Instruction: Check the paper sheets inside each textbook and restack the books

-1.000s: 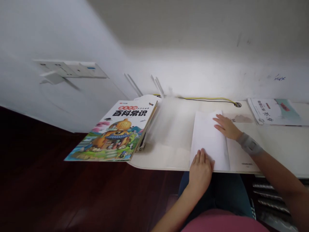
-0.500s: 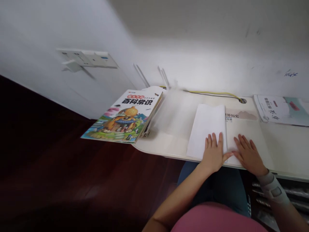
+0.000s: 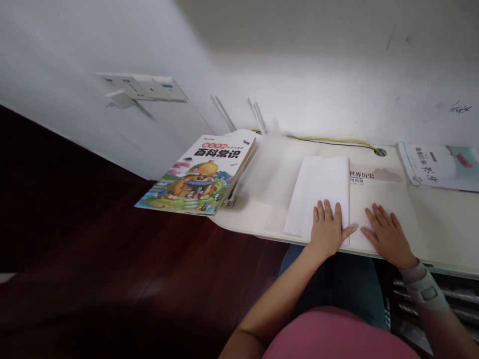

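My left hand (image 3: 326, 229) lies flat, fingers spread, on white paper (image 3: 322, 182) that covers the left part of a book. The uncovered right part of the book (image 3: 389, 194) shows Chinese lettering and a pale mountain picture at its top. Resting on that part is my right hand (image 3: 389, 234), its fingers stretched and slightly apart. A grey band wraps the right wrist. The paper's straight right edge runs between the two hands. Translucent clear sheeting (image 3: 273, 167) lies to the left of the paper.
A stack topped by a colourful children's book (image 3: 198, 174) overhangs the desk's left end. Another book (image 3: 441, 164) lies at the right. Yellow and black cables (image 3: 337, 142) run along the wall to a desk hole. A plugged-in socket panel (image 3: 142, 87) is on the left wall.
My left hand has shifted slightly left on the paper, widening the gap between my thumbs. The paper's lower left corner sits a little further left. The camera view has moved slightly.
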### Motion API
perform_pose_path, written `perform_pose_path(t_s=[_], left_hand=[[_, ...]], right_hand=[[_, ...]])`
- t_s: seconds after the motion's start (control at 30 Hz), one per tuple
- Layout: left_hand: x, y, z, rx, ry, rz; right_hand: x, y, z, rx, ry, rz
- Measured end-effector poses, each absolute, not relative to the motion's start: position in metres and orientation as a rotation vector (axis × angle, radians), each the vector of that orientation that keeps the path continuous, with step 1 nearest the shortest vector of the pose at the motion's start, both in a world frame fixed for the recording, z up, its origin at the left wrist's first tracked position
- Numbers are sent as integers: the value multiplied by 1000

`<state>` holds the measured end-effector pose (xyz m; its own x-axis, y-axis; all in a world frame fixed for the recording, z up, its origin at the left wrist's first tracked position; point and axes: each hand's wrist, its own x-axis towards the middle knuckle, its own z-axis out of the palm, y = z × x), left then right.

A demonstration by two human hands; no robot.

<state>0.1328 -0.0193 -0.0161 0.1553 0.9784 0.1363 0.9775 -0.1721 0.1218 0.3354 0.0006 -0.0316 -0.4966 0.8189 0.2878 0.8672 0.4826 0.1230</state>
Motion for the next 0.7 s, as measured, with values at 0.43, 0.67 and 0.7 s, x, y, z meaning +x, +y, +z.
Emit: perform_pose_path(t_s=[0.43, 0.67, 0.7], left_hand=[[114, -22, -18, 2307, 2158, 341], [141, -15, -1, 2476, 1910, 369], [144, -10, 1, 2457, 1889, 337]], right_hand=[[334, 1, -31, -1460, -2532, -368], [333, 1, -30, -1459, -2537, -395], [333, 1, -30, -1459, -2534, -394]])
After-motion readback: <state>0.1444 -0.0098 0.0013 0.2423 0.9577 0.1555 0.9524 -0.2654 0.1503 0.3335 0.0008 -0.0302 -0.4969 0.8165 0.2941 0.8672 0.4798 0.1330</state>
